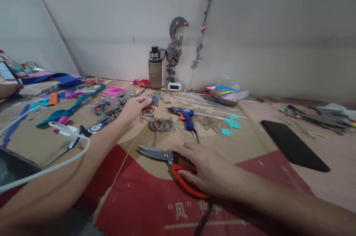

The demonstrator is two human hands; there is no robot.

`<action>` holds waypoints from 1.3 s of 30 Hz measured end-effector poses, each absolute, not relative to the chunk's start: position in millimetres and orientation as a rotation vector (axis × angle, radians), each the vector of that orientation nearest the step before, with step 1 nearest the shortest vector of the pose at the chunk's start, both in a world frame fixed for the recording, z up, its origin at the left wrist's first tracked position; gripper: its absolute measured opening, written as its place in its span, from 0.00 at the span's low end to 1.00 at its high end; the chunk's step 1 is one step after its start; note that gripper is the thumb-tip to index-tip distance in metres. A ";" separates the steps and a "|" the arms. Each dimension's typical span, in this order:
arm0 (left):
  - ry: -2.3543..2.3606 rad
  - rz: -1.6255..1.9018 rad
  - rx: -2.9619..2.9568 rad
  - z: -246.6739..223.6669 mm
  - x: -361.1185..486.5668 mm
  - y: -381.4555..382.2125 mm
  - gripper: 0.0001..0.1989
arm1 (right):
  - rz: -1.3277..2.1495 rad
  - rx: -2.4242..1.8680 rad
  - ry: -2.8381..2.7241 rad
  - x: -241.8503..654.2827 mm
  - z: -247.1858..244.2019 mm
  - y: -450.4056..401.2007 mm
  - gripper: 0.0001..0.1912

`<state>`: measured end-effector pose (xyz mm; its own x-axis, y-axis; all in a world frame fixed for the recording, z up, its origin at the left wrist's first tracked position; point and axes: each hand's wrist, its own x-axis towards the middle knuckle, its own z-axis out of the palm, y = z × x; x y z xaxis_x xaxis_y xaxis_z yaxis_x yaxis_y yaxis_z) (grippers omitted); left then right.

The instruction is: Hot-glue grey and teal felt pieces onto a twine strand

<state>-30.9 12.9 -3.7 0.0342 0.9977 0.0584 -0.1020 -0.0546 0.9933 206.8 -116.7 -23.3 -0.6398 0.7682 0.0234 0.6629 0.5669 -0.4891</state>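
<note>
My right hand is closed around the red handles of the scissors, whose blades lie slightly parted over the cardboard and point left. Farther forward, my left hand pinches a small ragged grey piece between thumb and fingers; its exact shape is too small to make out. Just below that hand lies a coil of grey cord, one end trailing toward the scissors. A blue glue gun rests right of the coil. Beside my left wrist sits a pile of grey felt pieces with pink dots.
A bottle and a small white clock stand by the wall. Glue sticks, teal cutouts, a metal bowl and a black phone lie rightward. A white cable crosses my left forearm. Another person's hand is far left.
</note>
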 end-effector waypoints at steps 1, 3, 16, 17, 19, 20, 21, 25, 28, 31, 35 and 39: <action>1.064 1.268 1.178 -4.0 -31.2 13.0 0.06 | 0.657 -1.193 -2.567 206.6 -23.6 -116.9 0.23; 1.040 1.262 1.159 -4.4 -31.7 12.6 0.06 | 0.659 -1.188 -2.571 206.6 -23.9 -117.3 0.22; 1.100 1.230 1.026 -3.2 -32.9 11.2 0.07 | 0.624 -1.176 -2.592 206.5 -22.4 -118.5 0.23; 1.097 1.220 1.014 -4.0 -33.9 12.4 0.07 | 0.622 -1.176 -2.592 206.5 -22.6 -118.6 0.23; 1.098 1.194 0.986 -5.8 -36.2 15.3 0.06 | 0.624 -1.176 -2.596 206.7 -22.6 -118.8 0.24; 1.099 1.181 0.975 -6.7 -37.3 16.6 0.06 | 0.626 -1.178 -2.597 206.7 -22.5 -118.9 0.24; 1.101 1.169 0.967 -7.5 -38.3 17.7 0.06 | 0.628 -1.179 -2.598 206.7 -22.4 -119.0 0.24; 1.106 1.147 0.978 -7.7 -38.9 17.9 0.08 | 0.622 -1.178 -2.593 206.2 -22.5 -118.9 0.24; 1.134 1.166 1.019 -6.1 -37.9 16.2 0.08 | 0.608 -1.177 -2.595 205.9 -23.8 -118.6 0.23; 1.165 1.196 1.073 -5.2 -38.4 15.9 0.08 | 0.583 -1.171 -2.593 205.9 -24.5 -118.6 0.23; 1.151 1.190 1.184 -5.2 -41.3 17.5 0.07 | 0.596 -1.177 -2.588 205.9 -23.5 -119.3 0.22; 1.160 1.153 1.226 -4.4 -43.2 18.3 0.08 | 0.637 -1.178 -2.572 205.8 -23.9 -119.4 0.21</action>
